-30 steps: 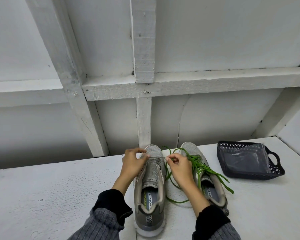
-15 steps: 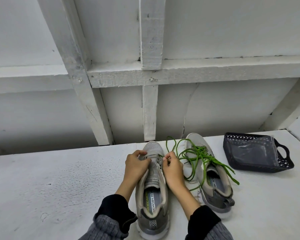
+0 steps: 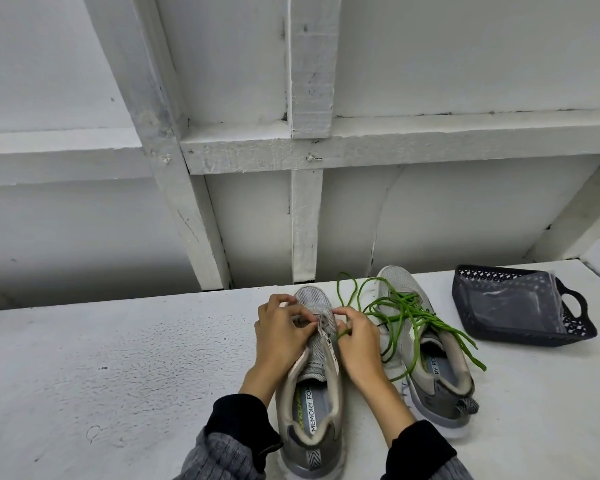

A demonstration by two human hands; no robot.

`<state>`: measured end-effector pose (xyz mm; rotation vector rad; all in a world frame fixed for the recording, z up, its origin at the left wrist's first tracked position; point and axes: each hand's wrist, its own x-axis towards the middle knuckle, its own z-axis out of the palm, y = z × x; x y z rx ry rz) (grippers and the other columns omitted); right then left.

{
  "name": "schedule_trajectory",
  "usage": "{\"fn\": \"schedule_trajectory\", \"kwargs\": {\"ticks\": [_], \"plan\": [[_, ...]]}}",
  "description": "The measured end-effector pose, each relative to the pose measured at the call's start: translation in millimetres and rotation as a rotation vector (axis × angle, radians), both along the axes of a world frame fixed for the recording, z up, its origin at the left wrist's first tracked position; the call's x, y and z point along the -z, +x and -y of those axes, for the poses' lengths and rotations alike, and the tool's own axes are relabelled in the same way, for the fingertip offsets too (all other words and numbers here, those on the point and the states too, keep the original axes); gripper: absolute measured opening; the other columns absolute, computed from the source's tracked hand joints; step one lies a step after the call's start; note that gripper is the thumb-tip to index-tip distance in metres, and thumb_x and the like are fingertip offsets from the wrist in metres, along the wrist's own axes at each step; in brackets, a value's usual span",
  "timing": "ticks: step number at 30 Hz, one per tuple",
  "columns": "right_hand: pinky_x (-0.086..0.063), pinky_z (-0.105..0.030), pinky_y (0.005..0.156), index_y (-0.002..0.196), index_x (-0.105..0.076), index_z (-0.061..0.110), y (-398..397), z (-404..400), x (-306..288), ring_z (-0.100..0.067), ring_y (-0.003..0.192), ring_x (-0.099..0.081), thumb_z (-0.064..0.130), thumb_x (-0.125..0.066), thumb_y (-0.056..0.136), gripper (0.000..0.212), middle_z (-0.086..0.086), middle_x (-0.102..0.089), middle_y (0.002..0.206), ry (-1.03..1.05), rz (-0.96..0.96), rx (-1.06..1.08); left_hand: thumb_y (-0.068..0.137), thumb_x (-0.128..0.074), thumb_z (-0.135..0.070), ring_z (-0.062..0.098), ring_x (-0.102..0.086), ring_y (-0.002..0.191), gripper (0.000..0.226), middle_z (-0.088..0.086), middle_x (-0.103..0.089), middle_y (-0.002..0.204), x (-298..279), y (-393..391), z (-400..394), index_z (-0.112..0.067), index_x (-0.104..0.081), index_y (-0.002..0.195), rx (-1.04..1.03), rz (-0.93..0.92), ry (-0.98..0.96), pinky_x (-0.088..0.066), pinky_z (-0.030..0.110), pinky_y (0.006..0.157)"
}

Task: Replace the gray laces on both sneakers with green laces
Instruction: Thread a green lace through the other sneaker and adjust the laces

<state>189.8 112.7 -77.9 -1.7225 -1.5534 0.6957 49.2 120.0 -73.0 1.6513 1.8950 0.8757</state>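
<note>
Sleeves: two grey knit cuffs over black ones, at the near edge, one on each forearm.

Table: white painted top, rough and speckled, carrying everything listed below.

Left sneaker: grey, heel toward the person, toe pointing away. Printed insole visible. No lace across its upper eyelets; tongue exposed.

Left hand: rests against the left side of that sneaker near the toe end, fingers curled, pinching the eyelet edge between thumb and fingertips.

Right hand: against the same sneaker's right side, fingers curled, pinching a green lace right at the lowest eyelets. Whether the lace tip has gone through a hole cannot be made out.

Right sneaker: grey, just beside the first on its right, angled slightly outward, heel near.

Green lace, remainder: loose loops and strands draped over the right sneaker's tongue and collar, one loop lying on the table between the two toes, one end trailing off toward the right.

Basket: dark, perforated, with a handle cut-out, tipped on the table to the right, well apart from the sneakers. A clear plastic bag lies inside.

Wall: white boards with crossed white timber framing, behind the table.
</note>
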Motion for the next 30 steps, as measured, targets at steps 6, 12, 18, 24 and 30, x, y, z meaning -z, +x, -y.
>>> {"fn": "schedule_trajectory", "kwargs": {"ticks": [6, 12, 18, 24, 30], "plan": [[-0.029, -0.027, 0.05, 0.103, -0.051, 0.013, 10.3, -9.8, -16.7, -0.018, 0.068, -0.048, 0.006, -0.055, 0.079, 0.026, 0.0, -0.051, 0.073, -0.336, 0.063, 0.013, 0.074, -0.082, -0.015, 0.016, -0.039, 0.115, 0.029, -0.018, -0.039, 0.109, 15.0, 4.0, -2.0, -0.042, -0.07, 0.072, -0.019, 0.228, 0.066, -0.031, 0.021, 0.094], [-0.038, -0.032, 0.08, 0.113, -0.04, 0.012, 15.3, -12.7, -25.2, -0.025, 0.106, -0.05, 0.031, -0.056, 0.089, 0.035, -0.006, -0.054, 0.114, -0.452, -0.096, -0.021, 0.074, -0.082, -0.014, 0.011, -0.037, 0.115, 0.038, -0.019, -0.037, 0.107, 18.1, 3.4, -3.0, -0.048, -0.065, 0.069, -0.01, 0.273, 0.077, -0.032, 0.02, 0.098], [-0.035, -0.034, 0.085, 0.123, -0.032, 0.009, 13.9, -8.6, -26.9, -0.03, 0.114, -0.049, 0.045, -0.019, 0.103, 0.044, -0.004, -0.051, 0.11, -0.409, -0.063, -0.055, 0.075, -0.081, -0.015, 0.006, -0.032, 0.109, 0.026, -0.015, -0.04, 0.11, 19.7, 3.5, -2.2, -0.04, -0.071, 0.075, -0.022, 0.288, 0.08, -0.029, 0.015, 0.093], [-0.038, -0.033, 0.073, 0.081, -0.056, 0.015, 11.4, -13.2, -12.2, -0.027, 0.088, -0.056, 0.011, -0.038, 0.1, 0.026, -0.005, -0.062, 0.089, -0.151, 0.018, -0.051, 0.074, -0.082, -0.019, 0.008, -0.031, 0.107, 0.025, -0.016, -0.041, 0.109, 20.1, 3.5, -1.8, -0.042, -0.071, 0.075, -0.033, 0.255, 0.09, -0.034, 0.021, 0.092], [-0.04, -0.021, 0.078, 0.094, -0.075, 0.011, 10.1, -17.9, -14.0, -0.013, 0.087, -0.057, 0.009, -0.066, 0.088, 0.012, -0.004, -0.064, 0.092, -0.015, -0.033, -0.081, 0.073, -0.083, -0.021, 0.01, -0.035, 0.106, 0.024, -0.01, -0.045, 0.109, 20.8, 3.1, -2.5, -0.04, -0.068, 0.075, -0.05, 0.251, 0.109, -0.025, 0.015, 0.087]]}}
